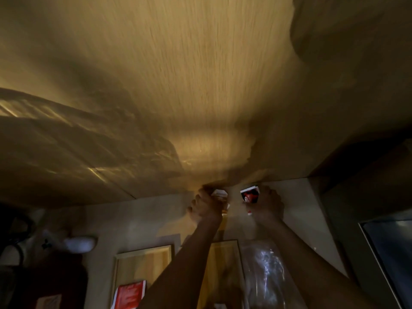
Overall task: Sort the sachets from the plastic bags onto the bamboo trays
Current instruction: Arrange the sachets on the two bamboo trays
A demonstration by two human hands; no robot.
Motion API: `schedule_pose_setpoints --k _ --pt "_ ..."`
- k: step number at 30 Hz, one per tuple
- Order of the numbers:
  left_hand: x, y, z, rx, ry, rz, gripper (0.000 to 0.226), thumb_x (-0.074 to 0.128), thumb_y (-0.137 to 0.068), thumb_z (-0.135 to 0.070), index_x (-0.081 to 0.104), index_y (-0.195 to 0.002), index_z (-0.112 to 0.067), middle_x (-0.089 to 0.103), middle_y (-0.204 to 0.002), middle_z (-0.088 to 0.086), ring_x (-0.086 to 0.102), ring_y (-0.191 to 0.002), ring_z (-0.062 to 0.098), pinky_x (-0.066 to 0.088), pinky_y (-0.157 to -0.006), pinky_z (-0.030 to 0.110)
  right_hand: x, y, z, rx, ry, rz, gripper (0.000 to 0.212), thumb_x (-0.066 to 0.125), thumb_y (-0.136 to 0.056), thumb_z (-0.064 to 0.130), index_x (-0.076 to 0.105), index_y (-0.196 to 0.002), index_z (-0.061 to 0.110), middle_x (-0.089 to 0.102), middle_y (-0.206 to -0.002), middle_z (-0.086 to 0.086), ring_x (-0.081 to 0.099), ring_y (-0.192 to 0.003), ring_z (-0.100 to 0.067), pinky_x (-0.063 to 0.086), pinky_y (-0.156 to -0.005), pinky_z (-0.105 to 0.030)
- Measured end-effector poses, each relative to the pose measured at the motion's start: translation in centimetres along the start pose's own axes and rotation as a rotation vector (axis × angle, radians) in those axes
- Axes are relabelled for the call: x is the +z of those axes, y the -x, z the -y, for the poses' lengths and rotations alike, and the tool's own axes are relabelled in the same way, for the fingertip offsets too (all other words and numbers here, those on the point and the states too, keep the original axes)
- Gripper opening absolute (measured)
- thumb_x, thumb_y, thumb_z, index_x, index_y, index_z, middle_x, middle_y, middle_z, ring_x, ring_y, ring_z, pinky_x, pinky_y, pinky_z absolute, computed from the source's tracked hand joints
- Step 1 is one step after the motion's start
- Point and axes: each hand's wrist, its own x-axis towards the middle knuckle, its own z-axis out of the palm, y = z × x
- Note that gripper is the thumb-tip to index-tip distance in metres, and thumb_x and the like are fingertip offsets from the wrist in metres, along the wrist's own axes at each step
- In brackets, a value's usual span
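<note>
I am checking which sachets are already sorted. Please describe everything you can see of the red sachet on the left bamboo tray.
The red sachet is a flat packet, red with a thin white border along its edges; any printing is too blurred to read. It lies slightly tilted on the near part of the left bamboo tray, a pale wooden tray with a raised rim. Its lower end runs out of the picture. Neither hand touches it.

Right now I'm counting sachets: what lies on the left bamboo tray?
One red sachet lies on the left bamboo tray; its lower end runs out of frame, unseen.
</note>
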Motion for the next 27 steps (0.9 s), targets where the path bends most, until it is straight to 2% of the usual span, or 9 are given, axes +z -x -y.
schedule_pose_setpoints --k 3,6,9,13,16,19,22,24,27 --pt "0.1 -0.1 0.6 0.007 0.019 0.013 0.059 0.074 -0.070 -0.038 0.046 -0.116 -0.014 0.065 -0.119 0.011 0.058 -0.115 0.028 0.034 -0.099 0.037 -0.2 0.3 -0.1 -0.056 -0.146 0.065 0.022 0.062 -0.079 0.022 0.058 -0.100 0.024 0.066 -0.111 -0.012 0.062 -0.101 -0.034 0.050 -0.085 -0.039" --pt "-0.1 0.3 1.4 0.047 0.095 0.012 0.036 0.068 -0.075 -0.034 0.055 -0.107 -0.027 0.073 -0.105 0.003 0.064 -0.104 0.024 0.030 -0.092 0.034 -0.1 1.3 -0.6 -0.042 -0.226 0.122 0.032 0.055 -0.086 0.019 0.056 -0.118 0.016 0.065 -0.116 -0.013 0.061 -0.105 -0.033 0.048 -0.084 -0.034" --pt "-0.1 0.6 2.7 0.092 0.297 0.060 0.025 0.073 -0.064 -0.039 0.065 -0.088 -0.038 0.074 -0.101 -0.004 0.067 -0.101 0.019 0.042 -0.096 0.035 -0.5 2.6 -0.8 -0.052 -0.275 0.097 0.033 0.055 -0.087 0.021 0.056 -0.119 0.012 0.065 -0.118 -0.014 0.060 -0.106 -0.031 0.043 -0.081 -0.031" --pt "-2.7 2.9 3.4 0.151 0.440 0.050 0.020 0.066 -0.081 -0.026 0.065 -0.092 -0.009 0.070 -0.091 0.013 0.066 -0.089 0.030 0.049 -0.069 0.029 -2.0 4.0 -0.5 -0.104 -0.411 0.072 0.023 0.057 -0.087 0.019 0.061 -0.106 0.007 0.067 -0.102 -0.013 0.063 -0.094 -0.029 0.043 -0.073 -0.029" --pt "-5.4 5.3 4.6 0.188 0.557 0.077 0.018 0.058 -0.088 -0.016 0.063 -0.096 0.000 0.063 -0.077 0.007 0.063 -0.074 0.023 0.046 -0.051 0.021 -3.2 5.6 0.2 -0.140 -0.519 0.085 0.014 0.060 -0.086 0.014 0.060 -0.098 0.006 0.062 -0.086 -0.009 0.061 -0.075 -0.024 0.045 -0.053 -0.022" --pt "-7.6 8.0 6.5 0.215 0.652 0.079 0.017 0.060 -0.088 -0.014 0.065 -0.100 -0.003 0.065 -0.081 0.006 0.059 -0.066 0.010 0.046 -0.053 0.019 -3.7 7.5 0.8 -0.148 -0.603 0.130 0.014 0.060 -0.086 0.010 0.060 -0.095 0.000 0.061 -0.076 -0.011 0.055 -0.053 -0.018 0.040 -0.034 -0.017" --pt "-9.0 11.0 8.2 0.227 0.738 0.101 0.005 0.061 -0.088 -0.014 0.063 -0.084 -0.012 0.063 -0.069 0.000 0.057 -0.049 0.000 0.041 -0.042 0.012 -3.9 9.9 1.3 -0.168 -0.650 0.170 0.014 0.061 -0.085 0.011 0.062 -0.095 0.001 0.063 -0.071 -0.008 0.057 -0.049 -0.014 0.039 -0.036 -0.018" --pt "-9.4 12.7 9.4 0.222 0.782 0.113 0.010 0.060 -0.088 -0.013 0.060 -0.079 -0.012 0.060 -0.062 -0.002 0.054 -0.043 -0.001 0.038 -0.036 0.012 -4.1 11.7 1.6 -0.181 -0.691 0.192 0.009 0.061 -0.085 0.011 0.062 -0.091 0.005 0.062 -0.069 -0.006 0.055 -0.039 -0.003 0.036 -0.033 -0.014" --pt "-9.8 14.9 11.2 0.200 0.820 0.120 0.013 0.058 -0.090 -0.014 0.060 -0.076 -0.013 0.060 -0.061 -0.002 0.054 -0.039 -0.004 0.038 -0.036 0.014 -4.2 14.5 1.6 -0.213 -0.706 0.232 0.005 0.060 -0.086 0.010 0.059 -0.081 0.010 0.060 -0.063 -0.006 0.049 -0.029 0.000 0.032 -0.030 -0.012"
